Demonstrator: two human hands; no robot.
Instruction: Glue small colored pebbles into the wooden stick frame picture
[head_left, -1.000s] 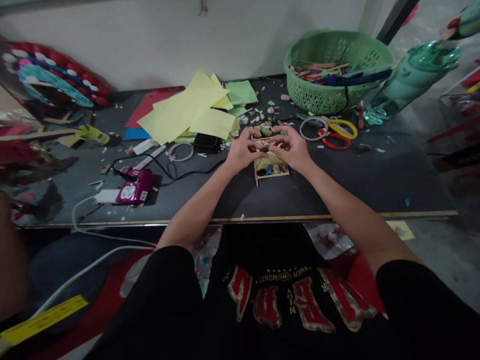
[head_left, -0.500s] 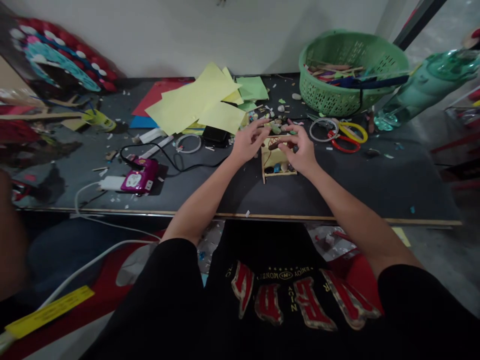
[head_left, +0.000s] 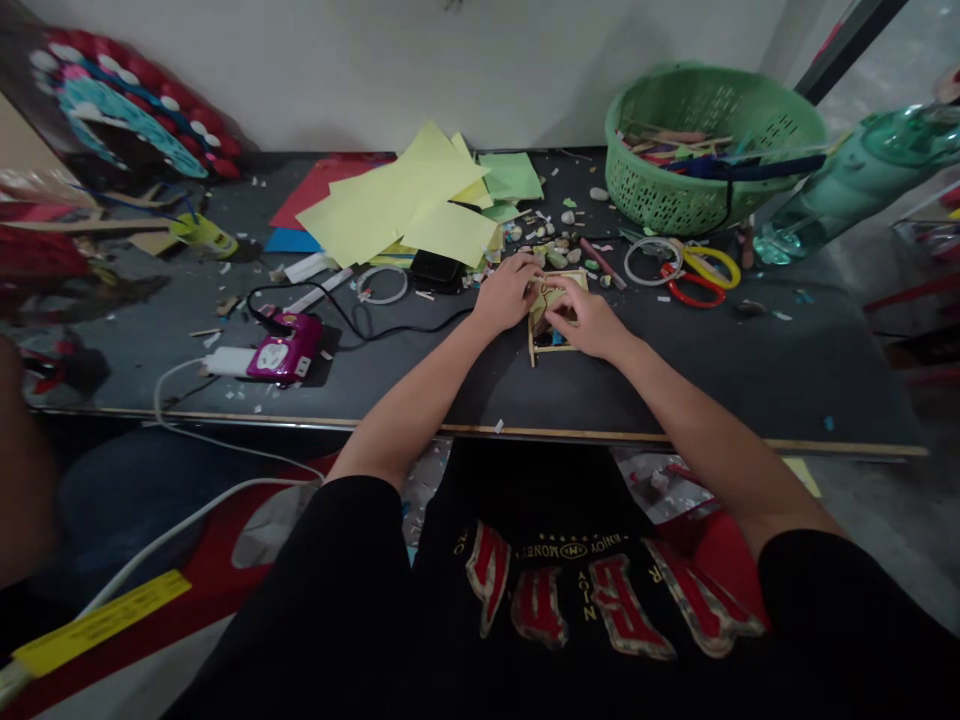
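A small frame of light wooden sticks (head_left: 533, 352) with a pale yellow backing lies on the dark tabletop. My left hand (head_left: 512, 290) curls over its upper left side, fingertips bent inward and partly hidden. Thumb and index finger of my right hand (head_left: 591, 322) are pinched together above the backing, close to the left fingertips. Whatever sits between them is too small to make out. Dark curved lines (head_left: 546, 287) show on the backing by the fingers. A blue pebble (head_left: 557, 338) is at the frame's lower edge, half covered by my right hand.
Pebbles (head_left: 556, 258) and a brownish stick (head_left: 602, 263) lie behind the frame. To the right are tape rings (head_left: 694, 290), a green basket (head_left: 667, 190) and a tilted bottle (head_left: 832, 190). Leftward are yellow paper sheets (head_left: 390, 205), a purple power adapter (head_left: 286, 350) and a black cable (head_left: 360, 338).
My right hand has moved left and slightly down over the frame, nearer my left hand. The dark brown piece seen by its fingers is now out of sight. My left fingers have curled in more.
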